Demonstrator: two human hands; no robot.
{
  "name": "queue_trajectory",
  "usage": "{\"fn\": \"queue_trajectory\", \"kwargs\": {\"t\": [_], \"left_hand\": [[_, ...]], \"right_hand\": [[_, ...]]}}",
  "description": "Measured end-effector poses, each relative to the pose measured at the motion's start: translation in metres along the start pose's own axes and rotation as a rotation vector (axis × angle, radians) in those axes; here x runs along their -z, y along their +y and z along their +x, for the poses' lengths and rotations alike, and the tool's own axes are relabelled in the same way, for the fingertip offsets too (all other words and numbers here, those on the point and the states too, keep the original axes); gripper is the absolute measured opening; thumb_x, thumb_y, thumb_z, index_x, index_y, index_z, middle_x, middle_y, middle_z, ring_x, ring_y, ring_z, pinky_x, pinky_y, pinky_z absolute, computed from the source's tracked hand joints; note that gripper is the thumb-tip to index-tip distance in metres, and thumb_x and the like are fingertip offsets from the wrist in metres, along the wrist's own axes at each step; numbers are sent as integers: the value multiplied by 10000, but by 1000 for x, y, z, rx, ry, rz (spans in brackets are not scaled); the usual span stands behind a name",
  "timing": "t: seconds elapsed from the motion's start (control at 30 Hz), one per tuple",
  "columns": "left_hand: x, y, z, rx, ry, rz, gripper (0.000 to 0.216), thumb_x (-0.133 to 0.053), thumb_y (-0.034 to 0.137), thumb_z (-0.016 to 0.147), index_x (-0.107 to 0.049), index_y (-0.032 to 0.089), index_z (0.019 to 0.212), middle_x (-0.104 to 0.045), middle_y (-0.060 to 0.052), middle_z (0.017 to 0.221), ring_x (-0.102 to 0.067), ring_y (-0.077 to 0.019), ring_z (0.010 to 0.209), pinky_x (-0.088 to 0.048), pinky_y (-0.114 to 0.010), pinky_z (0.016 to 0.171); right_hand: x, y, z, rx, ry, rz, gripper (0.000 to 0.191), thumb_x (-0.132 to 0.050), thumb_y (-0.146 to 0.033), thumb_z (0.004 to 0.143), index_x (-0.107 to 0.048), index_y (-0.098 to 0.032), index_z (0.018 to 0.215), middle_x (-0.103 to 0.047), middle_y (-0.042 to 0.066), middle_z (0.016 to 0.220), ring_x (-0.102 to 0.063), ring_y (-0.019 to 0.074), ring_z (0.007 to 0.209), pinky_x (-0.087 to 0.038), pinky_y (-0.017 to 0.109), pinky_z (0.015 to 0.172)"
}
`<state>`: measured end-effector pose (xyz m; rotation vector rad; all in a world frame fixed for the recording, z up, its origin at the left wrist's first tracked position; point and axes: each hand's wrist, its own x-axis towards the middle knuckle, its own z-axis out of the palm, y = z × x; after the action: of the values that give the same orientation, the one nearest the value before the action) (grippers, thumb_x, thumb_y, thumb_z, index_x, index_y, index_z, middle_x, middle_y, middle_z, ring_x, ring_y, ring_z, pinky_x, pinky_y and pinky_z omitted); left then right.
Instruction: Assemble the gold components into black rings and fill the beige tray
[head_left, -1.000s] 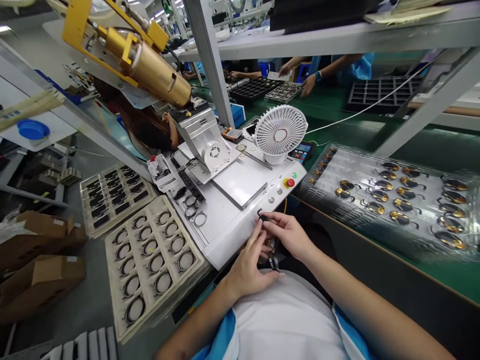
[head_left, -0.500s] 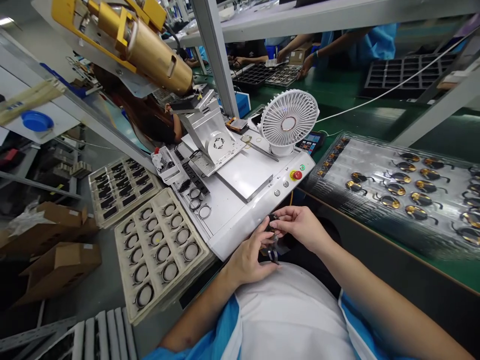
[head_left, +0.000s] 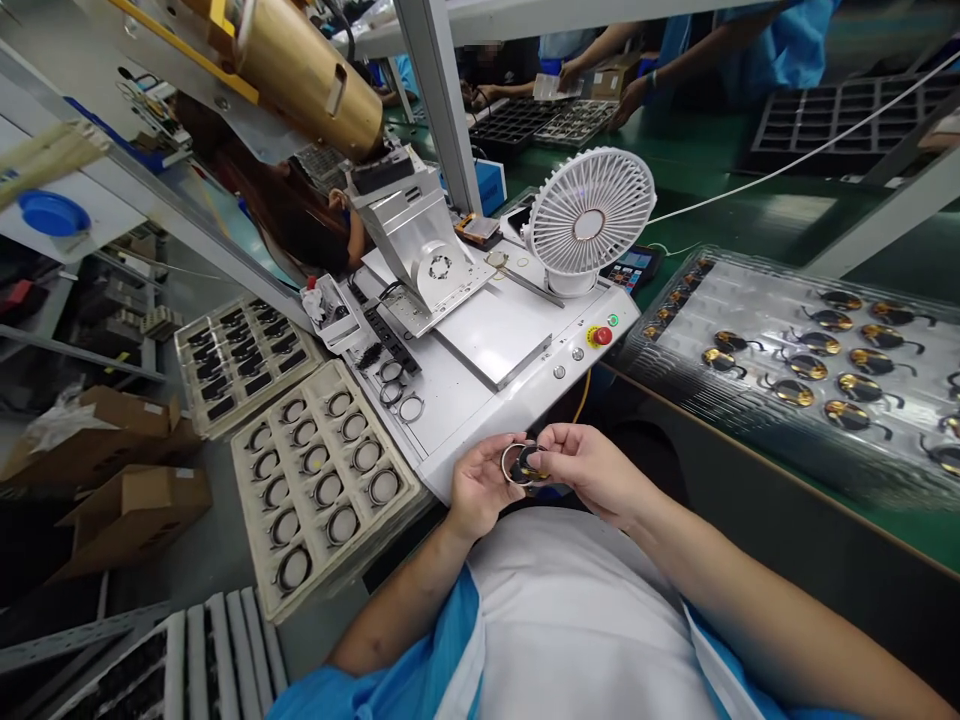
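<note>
My left hand (head_left: 480,485) pinches a small metal ring (head_left: 514,464) close to my body, just below the front edge of the white machine base (head_left: 480,400). My right hand (head_left: 589,465) meets it from the right, its fingertips closed on a small dark round part (head_left: 529,462) with a gold rim, held inside or against the ring. Both hands hover in the air above my lap. A cream tray of rings (head_left: 322,470) lies to the left of my left hand.
A white desk fan (head_left: 589,215) and a red stop button (head_left: 601,335) sit on the machine base. A clear tray of gold and black parts (head_left: 810,350) lies on the right. A second tray of dark parts (head_left: 240,360), cardboard boxes (head_left: 127,500) and other people's arms (head_left: 645,70) are further off.
My hands have drawn back from the machine's edge toward my body. The left hand turned palm up and now shows the ring, and the right hand brings the dark part against it.
</note>
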<state>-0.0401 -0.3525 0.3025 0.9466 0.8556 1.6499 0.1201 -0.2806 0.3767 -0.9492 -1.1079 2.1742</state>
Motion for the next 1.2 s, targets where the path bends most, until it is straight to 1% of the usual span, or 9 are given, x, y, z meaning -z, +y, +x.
{"fn": "queue_trajectory", "kwargs": {"t": [0.1,0.17,0.37,0.5,0.63,0.8,0.87,1.03,1.2], "left_hand": [[-1,-1,-3,-49,-31,-3,532,-945,355,688,-745,298,1177,-773,-68,1228,-742,-258,1120,-622,-397,935],[0,-1,-4,-76,-16,20,524,-955,348,671,-762,313,1157,-784,-57,1205,-754,-254,1091,-628,-403,927],[5,-8,-6,-87,73,76,581,-994,414,570,-785,291,1097,-796,-65,1166,-768,-259,1039,-624,-436,948],[6,-10,-8,-109,110,83,563,-993,417,572,-797,294,1085,-803,-64,1141,-776,-254,1010,-631,-425,924],[3,-8,-7,-145,116,60,542,-996,384,575,-808,317,1079,-811,-51,1121,-782,-239,998,-643,-371,888],[2,-9,-4,-202,49,48,535,-973,320,636,-793,343,1138,-802,-44,1163,-776,-226,1046,-640,-320,914],[3,-10,-4,-214,29,56,537,-963,327,655,-782,359,1161,-795,-37,1187,-772,-222,1061,-640,-315,921],[4,-12,-3,-204,65,76,573,-990,374,589,-794,347,1127,-805,-48,1153,-787,-221,1006,-651,-323,898],[3,-11,-2,-237,3,80,551,-957,361,665,-767,377,1181,-794,-25,1194,-773,-202,1059,-639,-308,933]], "right_hand": [[-13,3,-2,85,66,-18,450,-940,-286,528,-539,-200,713,-622,-35,649,-557,112,592,-457,233,565],[-19,4,-3,129,88,-61,424,-899,-253,548,-520,-207,734,-606,-44,648,-533,103,589,-434,222,554],[-25,5,-3,180,103,-197,345,-777,-273,624,-499,-222,822,-583,-46,683,-492,107,584,-381,229,524],[-26,6,-3,169,99,-185,331,-730,-262,621,-474,-227,827,-561,-59,668,-483,107,587,-372,233,523],[-27,6,-3,162,98,-157,344,-702,-238,608,-463,-227,854,-550,-76,651,-483,104,581,-373,232,524],[-26,5,-4,148,81,-153,335,-685,-220,626,-458,-227,872,-553,-88,645,-502,109,581,-393,243,538],[-25,5,-3,148,85,-159,333,-685,-218,626,-461,-227,872,-557,-87,656,-501,109,590,-395,245,542],[-23,6,-2,132,66,-132,348,-691,-217,612,-463,-224,874,-587,-75,689,-513,109,609,-405,245,557],[-22,4,-2,112,62,-111,360,-695,-207,584,-466,-220,861,-606,-67,697,-525,103,592,-401,231,542]]}}
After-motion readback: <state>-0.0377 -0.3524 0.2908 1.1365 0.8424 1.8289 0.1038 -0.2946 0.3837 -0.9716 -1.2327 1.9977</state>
